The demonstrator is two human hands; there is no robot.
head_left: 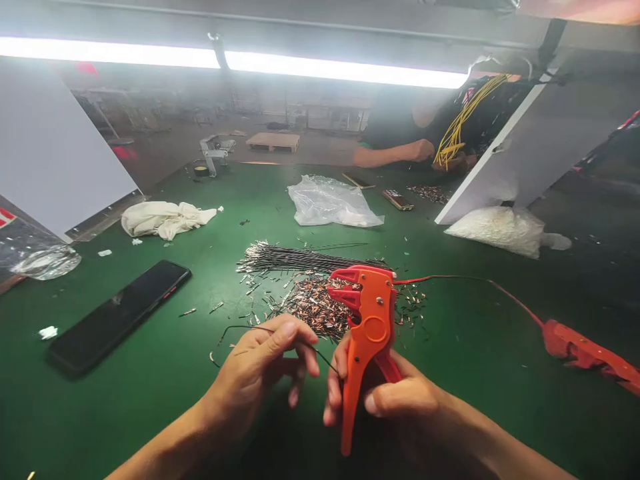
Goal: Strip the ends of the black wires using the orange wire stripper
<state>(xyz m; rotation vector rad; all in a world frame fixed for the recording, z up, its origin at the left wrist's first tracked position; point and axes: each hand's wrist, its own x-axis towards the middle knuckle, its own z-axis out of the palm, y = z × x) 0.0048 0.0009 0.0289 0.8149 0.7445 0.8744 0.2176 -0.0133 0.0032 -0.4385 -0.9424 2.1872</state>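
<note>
Between the thumb and fingers of my left hand [267, 353] runs a thin black wire [235, 327], its bent end sticking out to the left. The wire's other end reaches across to the fingers of my right hand [407, 393]. That hand is wrapped round the handles of an orange and red wire stripper [369, 333], held upright with its jaws pointing left and nothing visible in them. Behind the stripper lies a bundle of black wires [305, 258] with silvery tips at the left end. Nearer to me spreads a heap of small coppery and black scraps [315, 303].
A black phone [120, 317] lies left, near a crumpled white cloth [167, 219]. A clear plastic bag [333, 202] is at the back. Right are a red object [590, 350] with a thin cord and a white bag [500, 229]. Opposite, a person's hands [423, 151] are near yellow wires [460, 127].
</note>
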